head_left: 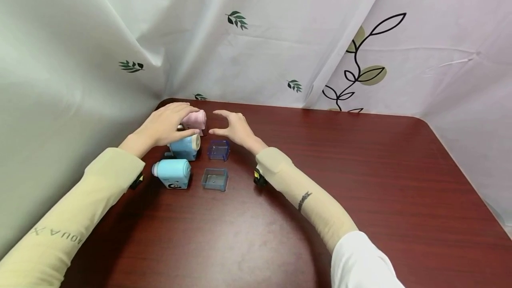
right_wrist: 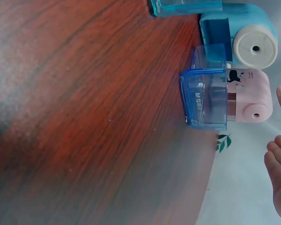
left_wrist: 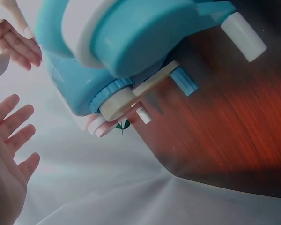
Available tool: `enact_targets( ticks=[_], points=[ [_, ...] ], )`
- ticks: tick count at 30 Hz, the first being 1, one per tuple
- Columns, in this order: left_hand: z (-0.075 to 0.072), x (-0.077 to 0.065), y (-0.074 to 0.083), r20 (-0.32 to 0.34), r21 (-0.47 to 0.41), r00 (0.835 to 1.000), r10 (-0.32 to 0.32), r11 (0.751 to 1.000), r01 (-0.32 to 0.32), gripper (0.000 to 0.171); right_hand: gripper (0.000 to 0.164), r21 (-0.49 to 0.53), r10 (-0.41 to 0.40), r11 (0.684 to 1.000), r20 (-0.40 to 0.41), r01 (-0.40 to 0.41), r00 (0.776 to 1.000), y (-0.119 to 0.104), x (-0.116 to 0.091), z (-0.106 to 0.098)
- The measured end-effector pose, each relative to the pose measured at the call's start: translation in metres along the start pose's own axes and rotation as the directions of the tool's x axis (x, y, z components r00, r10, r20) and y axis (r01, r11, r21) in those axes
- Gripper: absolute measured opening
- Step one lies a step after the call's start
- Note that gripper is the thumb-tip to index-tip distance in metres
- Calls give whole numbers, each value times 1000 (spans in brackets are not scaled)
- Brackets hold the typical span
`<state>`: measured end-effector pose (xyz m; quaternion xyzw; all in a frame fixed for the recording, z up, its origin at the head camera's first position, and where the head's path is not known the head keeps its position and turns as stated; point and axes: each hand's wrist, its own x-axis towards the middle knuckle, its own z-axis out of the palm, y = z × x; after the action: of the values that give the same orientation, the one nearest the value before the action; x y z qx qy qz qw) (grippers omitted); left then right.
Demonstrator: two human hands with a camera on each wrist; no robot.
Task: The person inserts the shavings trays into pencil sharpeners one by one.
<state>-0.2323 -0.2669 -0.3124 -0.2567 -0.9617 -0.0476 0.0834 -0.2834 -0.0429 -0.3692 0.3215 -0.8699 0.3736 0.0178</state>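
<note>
Three hand-crank pencil sharpeners stand in a row at the table's left: a pink one (head_left: 194,120) at the back, a blue one (head_left: 184,149) in the middle and a teal one (head_left: 172,170) nearest. My left hand (head_left: 165,123) is over the back two, fingers extended and thumb apart, overlapping the pink sharpener in the head view. To the right of it my right hand (head_left: 238,130) faces it with thumb and fingers spread, holding nothing. A clear blue shavings drawer (right_wrist: 203,101) lies before the pink sharpener. Beside the teal sharpener lies a grey-blue drawer (head_left: 214,181).
The dark red wooden table (head_left: 360,181) extends far to the right. White curtain (head_left: 256,61) with leaf prints hangs along its back and left edges, close behind the sharpeners. Crank handles (left_wrist: 183,80) stick out from the sharpeners on the left side.
</note>
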Motion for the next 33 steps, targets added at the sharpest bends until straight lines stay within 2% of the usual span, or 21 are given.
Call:
enact_targets(
  ticks=[7,11,17,24,33],
  points=[
    [2,-6,0,58,-29,998,-25,999,26,66,62,12,-16,1000,4,15,1000,-3,-7,-3],
    [3,-10,-1,86,-62,996,-8,998,13,68,61,-11,-18,1000,4,18,1000,-2,-11,-2],
    [8,-14,-2,104,-86,995,12,996,-3,72,61,-21,-17,1000,1,17,1000,1,-17,1],
    [14,-13,-4,104,-123,994,35,992,-22,62,62,-3,-21,1000,25,21,999,3,-22,5],
    [19,-13,-7,129,-107,991,40,994,-26,69,64,-37,-49,998,57,51,997,1,-28,9]
  ],
)
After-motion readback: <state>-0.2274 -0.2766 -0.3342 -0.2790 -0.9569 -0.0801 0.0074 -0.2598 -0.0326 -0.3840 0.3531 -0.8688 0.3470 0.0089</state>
